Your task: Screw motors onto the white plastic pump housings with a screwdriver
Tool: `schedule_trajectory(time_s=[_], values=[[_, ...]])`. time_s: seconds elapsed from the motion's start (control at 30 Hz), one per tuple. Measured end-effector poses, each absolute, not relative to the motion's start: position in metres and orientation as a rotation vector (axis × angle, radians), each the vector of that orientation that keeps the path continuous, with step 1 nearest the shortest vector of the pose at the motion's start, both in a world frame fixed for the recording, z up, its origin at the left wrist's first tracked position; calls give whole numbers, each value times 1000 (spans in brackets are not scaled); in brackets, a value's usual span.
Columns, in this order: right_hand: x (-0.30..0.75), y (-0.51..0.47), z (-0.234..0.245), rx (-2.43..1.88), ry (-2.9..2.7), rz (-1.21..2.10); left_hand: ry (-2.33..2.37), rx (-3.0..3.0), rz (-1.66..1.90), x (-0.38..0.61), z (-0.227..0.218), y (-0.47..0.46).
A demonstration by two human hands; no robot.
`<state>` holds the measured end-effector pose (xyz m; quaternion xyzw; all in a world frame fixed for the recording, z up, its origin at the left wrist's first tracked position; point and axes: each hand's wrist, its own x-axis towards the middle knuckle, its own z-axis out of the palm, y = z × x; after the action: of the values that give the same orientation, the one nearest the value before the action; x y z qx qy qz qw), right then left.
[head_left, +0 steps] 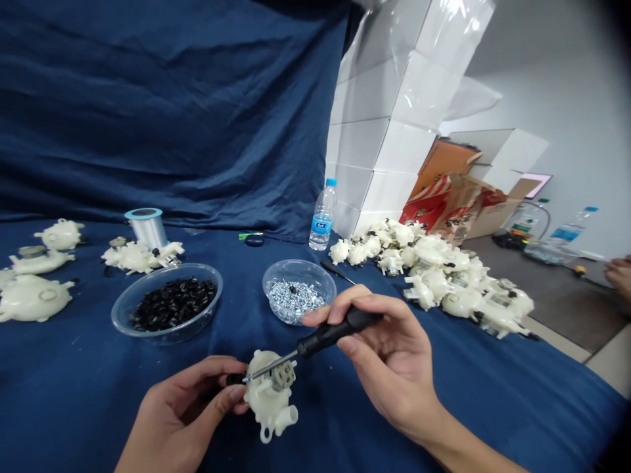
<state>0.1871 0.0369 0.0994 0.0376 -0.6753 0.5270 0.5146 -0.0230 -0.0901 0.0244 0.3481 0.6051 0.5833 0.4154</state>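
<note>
My left hand (190, 404) grips a small white plastic pump housing (270, 397) low in the middle of the view, above the blue cloth. My right hand (387, 358) is closed on the black handle of a screwdriver (323, 336). Its metal shaft slants down to the left, and the tip rests at the grey fitting on top of the housing, close to my left fingertips.
A clear bowl of black parts (170, 303) and a clear bowl of silver screws (297, 292) stand just beyond my hands. A heap of white housings (446, 276) lies at right, more at far left (32, 292). A water bottle (323, 217), a spool (145, 226) and white boxes (389, 125) stand behind. Another person's hand (620, 272) shows at the right edge.
</note>
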Motion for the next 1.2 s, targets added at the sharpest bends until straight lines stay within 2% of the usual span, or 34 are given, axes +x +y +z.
schedule_trajectory(time_s=[0.43, 0.67, 1.0, 1.2], values=[[184, 27, 99, 59, -1607, 1195, 1541, 902, 1478, -18, 33, -88], [187, 27, 102, 0, -1705, 1007, 1499, 870, 1460, -20, 26, -91], [183, 23, 95, 20, -1568, 1292, 1472, 865, 1449, -20, 27, -89], [183, 26, 95, -113, -1595, 1203, 1483, 858, 1453, -20, 26, -90]])
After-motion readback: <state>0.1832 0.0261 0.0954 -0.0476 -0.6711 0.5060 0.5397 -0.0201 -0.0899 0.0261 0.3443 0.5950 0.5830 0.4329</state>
